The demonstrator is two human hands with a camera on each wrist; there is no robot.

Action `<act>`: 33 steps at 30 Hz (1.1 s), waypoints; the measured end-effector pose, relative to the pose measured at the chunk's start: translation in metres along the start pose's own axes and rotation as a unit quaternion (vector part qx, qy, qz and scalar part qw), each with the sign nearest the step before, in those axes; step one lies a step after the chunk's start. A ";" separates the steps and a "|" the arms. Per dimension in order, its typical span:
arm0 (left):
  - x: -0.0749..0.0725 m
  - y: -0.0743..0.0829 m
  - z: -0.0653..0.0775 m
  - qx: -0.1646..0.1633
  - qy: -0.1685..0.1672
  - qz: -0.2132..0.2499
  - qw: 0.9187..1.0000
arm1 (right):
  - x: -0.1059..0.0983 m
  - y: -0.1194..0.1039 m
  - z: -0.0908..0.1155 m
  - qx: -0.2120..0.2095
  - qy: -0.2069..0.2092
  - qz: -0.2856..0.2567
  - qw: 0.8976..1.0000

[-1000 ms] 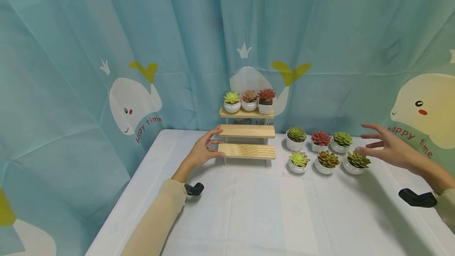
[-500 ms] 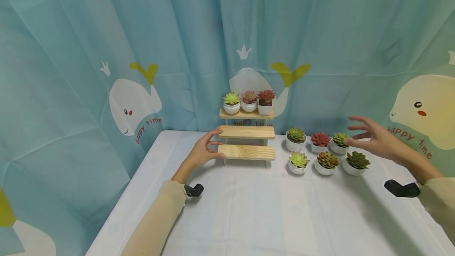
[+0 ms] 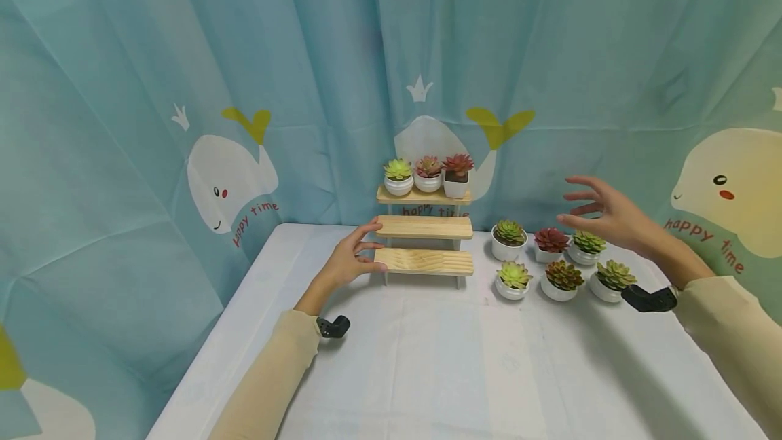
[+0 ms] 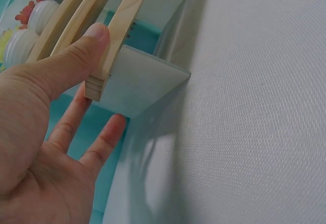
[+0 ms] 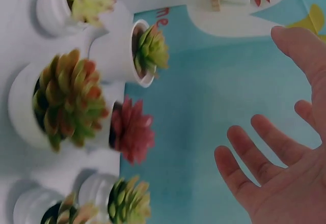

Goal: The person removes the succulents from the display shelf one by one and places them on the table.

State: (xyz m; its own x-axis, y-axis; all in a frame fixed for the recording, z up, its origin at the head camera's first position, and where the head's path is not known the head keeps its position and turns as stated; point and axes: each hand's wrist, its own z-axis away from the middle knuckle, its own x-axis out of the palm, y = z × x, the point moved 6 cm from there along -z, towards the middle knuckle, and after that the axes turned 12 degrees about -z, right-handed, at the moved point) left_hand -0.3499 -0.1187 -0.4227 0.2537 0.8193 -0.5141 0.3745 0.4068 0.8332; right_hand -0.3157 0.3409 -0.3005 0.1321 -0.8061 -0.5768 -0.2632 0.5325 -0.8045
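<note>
A three-tier wooden plant stand [image 3: 424, 261] stands mid-table, with 3 small potted succulents on its top tier: a lime-green one [image 3: 398, 177], a pink-green one [image 3: 428, 174] and a red one [image 3: 457, 175]. My left hand [image 3: 347, 260] grips the stand's left end; in the left wrist view its thumb [image 4: 84, 51] lies on the lowest plank. Over the back row of pots on the right hovers my right hand [image 3: 611, 217], fingers spread and holding nothing. Nearest below it are a red succulent [image 3: 551, 242] and a green one [image 3: 588, 246].
Also on the table's right are a green succulent in a taller pot [image 3: 508, 240], a lime one [image 3: 512, 280], a red-tipped one [image 3: 562, 280] and a green one [image 3: 612, 280]. A blue whale-print curtain [image 3: 318, 87] hangs behind the white-covered table [image 3: 452, 372].
My right hand has moved left and upward, from over the far-right pots to above the back row. The left hand stays at the stand, and the pots keep their places.
</note>
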 end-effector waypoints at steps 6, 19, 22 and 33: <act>0.000 -0.001 -0.001 0.004 -0.001 -0.001 1.000 | 0.011 -0.011 -0.015 -0.003 0.002 -0.012 1.000; 0.000 -0.002 -0.001 0.005 -0.001 -0.004 1.000 | 0.035 -0.028 -0.042 -0.030 0.003 -0.044 0.999; 0.000 -0.002 -0.001 0.006 -0.001 -0.002 1.000 | 0.041 -0.032 -0.048 -0.032 0.005 -0.047 0.998; 0.001 -0.004 -0.002 0.005 0.001 -0.005 1.000 | 0.071 -0.042 -0.072 -0.030 0.001 -0.065 0.997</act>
State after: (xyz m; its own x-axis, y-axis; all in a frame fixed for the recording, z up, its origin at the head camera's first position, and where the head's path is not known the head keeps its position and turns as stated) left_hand -0.3528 -0.1190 -0.4262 0.2485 0.8154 -0.5229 0.3856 0.4119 0.8256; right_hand -0.3646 0.2429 -0.2970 0.1662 -0.8681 -0.4677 -0.3015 0.4069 -0.8623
